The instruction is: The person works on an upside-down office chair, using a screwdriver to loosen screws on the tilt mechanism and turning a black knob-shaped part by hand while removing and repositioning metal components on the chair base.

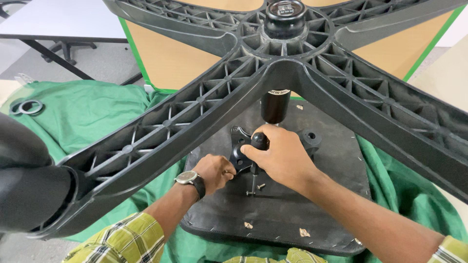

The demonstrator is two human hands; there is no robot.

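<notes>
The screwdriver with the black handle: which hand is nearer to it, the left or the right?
The right. The right hand is closed around the screwdriver handle, holding it upright over the chair seat underside. The left hand, with a wristwatch, rests just beside its shaft, by the metal plate.

**Two bare hands, checked sleeves and a wristwatch**

The person's left hand [217, 170] and right hand [282, 156] are both bare, with no gloves. On the left wrist there is a wristwatch [186, 178] with a round, light dial in a metal case and a dark strap. A ring or small band seems to sit on one finger of the left hand, but it is too small to tell for sure. The forearms are uncovered. The left sleeve [126, 241] is rolled up; it has a yellow-green checked pattern with dark and white lines. The right sleeve [451, 251] shows the same checks.
</notes>
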